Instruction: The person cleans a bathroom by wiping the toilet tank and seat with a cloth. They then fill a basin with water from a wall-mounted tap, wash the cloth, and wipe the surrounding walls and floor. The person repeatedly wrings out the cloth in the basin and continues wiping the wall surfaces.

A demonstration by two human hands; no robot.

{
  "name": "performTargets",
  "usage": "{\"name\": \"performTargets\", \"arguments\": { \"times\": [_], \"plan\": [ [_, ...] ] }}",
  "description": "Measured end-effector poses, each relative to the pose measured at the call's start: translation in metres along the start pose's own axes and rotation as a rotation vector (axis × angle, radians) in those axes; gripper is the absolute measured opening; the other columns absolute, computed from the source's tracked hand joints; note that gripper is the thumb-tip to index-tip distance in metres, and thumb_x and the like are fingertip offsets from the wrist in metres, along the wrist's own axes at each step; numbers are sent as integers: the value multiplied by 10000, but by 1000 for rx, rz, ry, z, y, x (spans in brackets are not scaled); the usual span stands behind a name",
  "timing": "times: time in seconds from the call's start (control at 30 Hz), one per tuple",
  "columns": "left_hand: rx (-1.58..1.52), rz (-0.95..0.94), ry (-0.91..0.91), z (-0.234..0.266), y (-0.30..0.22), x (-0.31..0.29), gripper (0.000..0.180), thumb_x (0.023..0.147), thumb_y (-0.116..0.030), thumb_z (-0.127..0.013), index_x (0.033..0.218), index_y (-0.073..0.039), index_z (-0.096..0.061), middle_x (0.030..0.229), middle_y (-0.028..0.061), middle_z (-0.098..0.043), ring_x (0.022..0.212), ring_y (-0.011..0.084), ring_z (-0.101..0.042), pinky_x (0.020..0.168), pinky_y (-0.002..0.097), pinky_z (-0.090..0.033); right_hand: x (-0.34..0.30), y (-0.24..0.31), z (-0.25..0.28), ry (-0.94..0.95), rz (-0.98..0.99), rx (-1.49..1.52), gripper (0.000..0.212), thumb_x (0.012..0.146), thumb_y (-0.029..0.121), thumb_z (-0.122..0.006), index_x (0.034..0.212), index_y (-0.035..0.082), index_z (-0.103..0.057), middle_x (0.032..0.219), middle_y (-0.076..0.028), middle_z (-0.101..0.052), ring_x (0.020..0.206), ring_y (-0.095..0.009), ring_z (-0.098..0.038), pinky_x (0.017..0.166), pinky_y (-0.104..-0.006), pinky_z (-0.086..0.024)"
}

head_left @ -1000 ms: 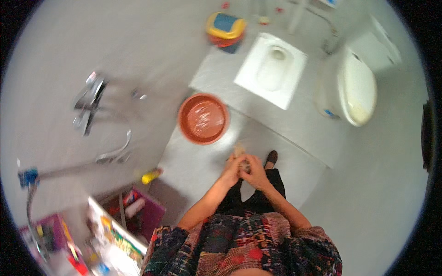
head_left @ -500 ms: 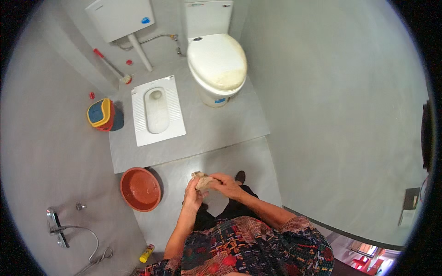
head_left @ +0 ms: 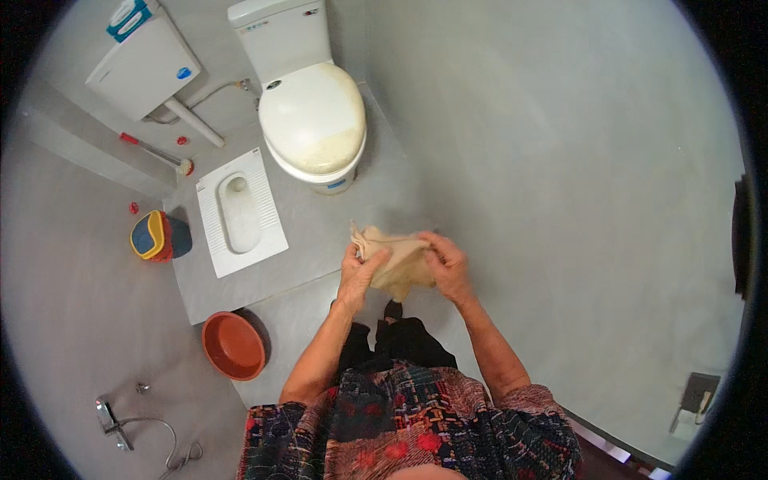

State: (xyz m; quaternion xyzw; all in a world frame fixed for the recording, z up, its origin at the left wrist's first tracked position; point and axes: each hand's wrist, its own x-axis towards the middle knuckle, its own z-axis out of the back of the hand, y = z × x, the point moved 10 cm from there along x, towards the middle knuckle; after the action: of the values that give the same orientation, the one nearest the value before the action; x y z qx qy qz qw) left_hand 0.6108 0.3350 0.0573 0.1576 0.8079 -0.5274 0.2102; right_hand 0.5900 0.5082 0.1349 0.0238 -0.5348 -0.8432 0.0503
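Observation:
A beige cloth [head_left: 398, 262] hangs partly spread between my two hands, in front of my body and above the floor by the low step. My left hand [head_left: 358, 272] grips its left edge, the thumb lying across the fabric. At the opposite edge my right hand [head_left: 448, 268] pinches the cloth, its fingers slightly blurred. One corner sticks up past my left hand, and the lower part droops in loose folds.
Ahead stands a toilet [head_left: 314, 120] with its lid down, beside a white squat pan [head_left: 270, 216] set into the raised step. A lidded bin [head_left: 152, 237], a toilet brush [head_left: 164, 154] and a reddish-brown basin [head_left: 234, 346] are to the left. A shower tap [head_left: 112, 422] is on the left wall.
The cloth was bunched between my close-held hands and is now opened out. Both hands have moved forward and apart, the right one farther to the right. The view has turned to the right.

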Motion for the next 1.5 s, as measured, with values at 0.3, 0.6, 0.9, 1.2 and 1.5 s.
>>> {"name": "performTargets", "arguments": {
  "times": [0.3, 0.6, 0.9, 1.2, 1.5],
  "plan": [
    [-370, 274, 544, -66, -7, 24, 409, 795, -234, -627, 1163, -87, -523, 1167, 55, -543, 1075, 206, -495, 966, 380, -330, -1, -28, 93, -364, -257, 565, 270, 841, -4, -506, 1101, 11, -575, 1009, -57, -605, 875, -120, -565, 774, -252, -460],
    [-335, 162, 1009, -110, -117, 0, 280, 803, -53, -568, 1077, 4, -571, 1073, 111, -602, 975, 232, -588, 842, 369, -489, -17, -16, 95, -410, -326, 349, 268, 846, 70, -581, 1106, 5, -570, 956, -43, -611, 823, -113, -572, 703, -232, -467],
    [205, -1239, 762, -219, -213, -71, 114, 724, -21, -675, 838, -27, -665, 877, 54, -642, 774, 177, -600, 661, 298, -467, -34, 100, 206, -731, 160, -475, 308, 805, 21, -550, 1112, 50, -559, 1108, -92, -521, 1027, -217, -509, 796, -320, -448],
    [242, -1691, 622, -388, -179, -86, 332, 692, -153, -737, 996, -59, -642, 1009, 75, -625, 946, 254, -588, 816, 370, -474, -87, 196, 315, -1157, 648, -1501, 300, 715, 36, -557, 1006, 69, -619, 1072, -83, -547, 980, -245, -498, 828, -359, -377],
    [442, -1553, 569, -471, -135, -57, 604, 700, -443, -663, 1208, -146, -525, 1270, 92, -461, 1182, 307, -412, 1002, 455, -296, -86, 183, 315, -1198, 716, -1567, 257, 710, 25, -516, 934, 71, -633, 1038, -92, -575, 938, -258, -485, 763, -337, -444]
  ]
}}
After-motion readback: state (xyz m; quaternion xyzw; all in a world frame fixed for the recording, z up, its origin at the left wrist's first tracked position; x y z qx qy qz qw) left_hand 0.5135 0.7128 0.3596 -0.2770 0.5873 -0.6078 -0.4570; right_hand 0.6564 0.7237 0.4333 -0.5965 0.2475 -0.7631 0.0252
